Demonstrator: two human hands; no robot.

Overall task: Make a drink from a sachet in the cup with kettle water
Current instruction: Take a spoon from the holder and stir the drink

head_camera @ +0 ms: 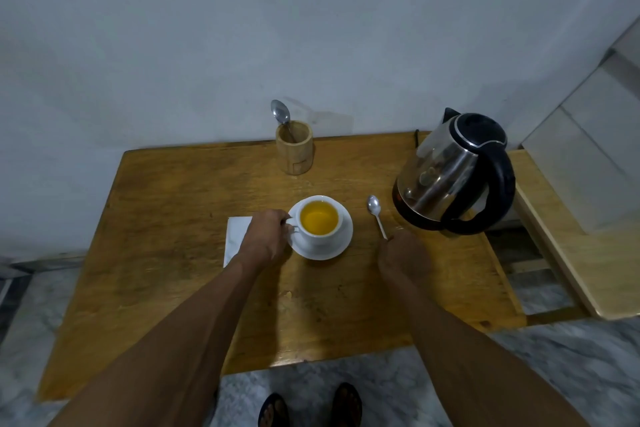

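Note:
A white cup (320, 234) full of yellow-orange drink stands on a white saucer (337, 248) in the middle of the wooden table (180, 253). My left hand (265, 236) grips the cup's handle from the left. To the right of the saucer a metal teaspoon (375, 213) lies on the table, bowl pointing away from me. My right hand (403, 258) pinches the near end of its handle. A steel kettle (446, 173) with a black lid and handle stands at the table's right edge. Partly under my left hand lies a white paper (235, 232); I cannot tell if it is the sachet.
A wooden holder (294, 151) with another spoon (281, 113) in it stands at the back of the table against the grey wall. A lighter wooden board (568, 253) adjoins the table on the right. My feet (310, 406) are on the marble floor below.

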